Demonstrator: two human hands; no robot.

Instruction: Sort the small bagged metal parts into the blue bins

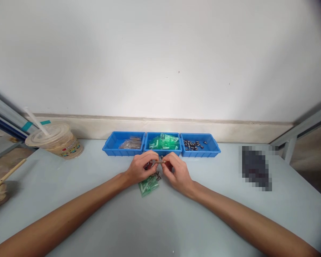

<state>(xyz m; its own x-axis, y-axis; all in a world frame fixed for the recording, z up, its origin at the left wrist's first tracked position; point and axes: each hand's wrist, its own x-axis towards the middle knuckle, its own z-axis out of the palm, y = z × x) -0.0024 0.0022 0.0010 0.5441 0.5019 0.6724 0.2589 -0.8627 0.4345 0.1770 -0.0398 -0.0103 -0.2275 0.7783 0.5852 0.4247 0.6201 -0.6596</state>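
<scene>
A: Left to right, relative to the fingers. Go.

B: Well left of the left fingers: drinks cup point(69, 148) with a straw point(36, 121). Just beyond the left fingers, slightly left: left tray point(109, 150), blue, clear bag point(131, 144) of thin parts inside.

A: Left hand?

B: Left hand point(142, 166): fingertips pinching one end of a slim piece point(158, 162). Just bodyward of those fingers: green packet point(149, 187) flat on the table point(149, 225), loose metal pieces point(157, 175) at its upper edge.

A: Slim piece, exactly?

B: Between both sets of fingertips, crosswise, about level. Too small to read finer shape.

A: Middle?

B: Middle tray point(163, 151) straight beyond the fingertips, green bag point(167, 141) in it.

A: Right hand?

B: Right hand point(178, 174): thumb and finger pinched at the piece's other end. Can't tell if they also grip a second part. Beyond those fingers, a bit right: right tray point(200, 154) with small dark parts point(192, 145). Well right: dark object point(254, 166), pixelated, unreadable.

A: Step in hand?

B: My read: fine two-handed work at the piece's right end. Can't confirm anything's joined.

A: Next move calls for?

B: I'd say steady left pinch, light right fingertips, ends in line. Slip risk looks real.
</scene>
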